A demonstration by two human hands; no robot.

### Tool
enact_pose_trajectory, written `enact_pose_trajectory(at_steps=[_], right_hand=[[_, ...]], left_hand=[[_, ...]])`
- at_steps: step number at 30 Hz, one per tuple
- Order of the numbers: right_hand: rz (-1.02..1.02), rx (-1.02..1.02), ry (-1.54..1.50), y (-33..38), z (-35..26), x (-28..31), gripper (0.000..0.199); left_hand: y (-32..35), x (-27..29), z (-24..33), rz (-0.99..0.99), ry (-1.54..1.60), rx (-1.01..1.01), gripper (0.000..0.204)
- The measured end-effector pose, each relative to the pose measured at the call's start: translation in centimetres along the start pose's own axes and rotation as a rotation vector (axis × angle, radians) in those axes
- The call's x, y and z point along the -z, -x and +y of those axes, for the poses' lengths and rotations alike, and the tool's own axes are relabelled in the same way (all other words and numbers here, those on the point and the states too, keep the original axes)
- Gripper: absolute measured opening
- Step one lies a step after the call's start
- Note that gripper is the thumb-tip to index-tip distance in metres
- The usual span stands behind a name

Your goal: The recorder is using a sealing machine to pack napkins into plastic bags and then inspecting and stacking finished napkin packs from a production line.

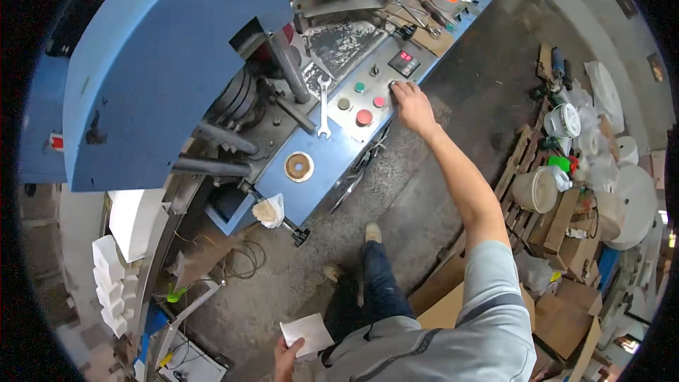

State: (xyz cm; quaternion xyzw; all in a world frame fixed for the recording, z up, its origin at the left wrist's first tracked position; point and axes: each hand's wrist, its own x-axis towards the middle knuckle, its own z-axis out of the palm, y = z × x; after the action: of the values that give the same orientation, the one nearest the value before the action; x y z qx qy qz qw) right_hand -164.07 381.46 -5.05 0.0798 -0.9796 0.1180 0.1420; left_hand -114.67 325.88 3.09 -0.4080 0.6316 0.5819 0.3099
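R hand [412,105] is stretched out to the grey control panel [368,92] of the blue machine [163,64], fingers [397,88] spread lightly, tips laid on a small knob at the panel's far edge, just beside the red display [404,63]. L hand [286,357] is kept low, white paper sheet [308,332] pinched betw. thumb & fingers. Knob is best worked w/ fingertips only, well apart from the red button [363,117] & the wrench [324,105].

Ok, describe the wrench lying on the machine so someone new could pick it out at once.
Start at the big blue machine and find its grey control panel, where the right hand rests at the far edge. Just left of the panel's round buttons lies the wrench. It is the only long, slim, silver tool there, open-jawed at both ends.
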Motion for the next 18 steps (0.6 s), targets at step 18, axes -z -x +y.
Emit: enact_pose_trajectory(at_steps=[18], right_hand=[[-0.097,0.191,-0.2,0.8,-4.1,1.0,0.043]], left_hand=[[-1.1,-3.6,1.1,0.011,-0.039,-0.008,0.049]])
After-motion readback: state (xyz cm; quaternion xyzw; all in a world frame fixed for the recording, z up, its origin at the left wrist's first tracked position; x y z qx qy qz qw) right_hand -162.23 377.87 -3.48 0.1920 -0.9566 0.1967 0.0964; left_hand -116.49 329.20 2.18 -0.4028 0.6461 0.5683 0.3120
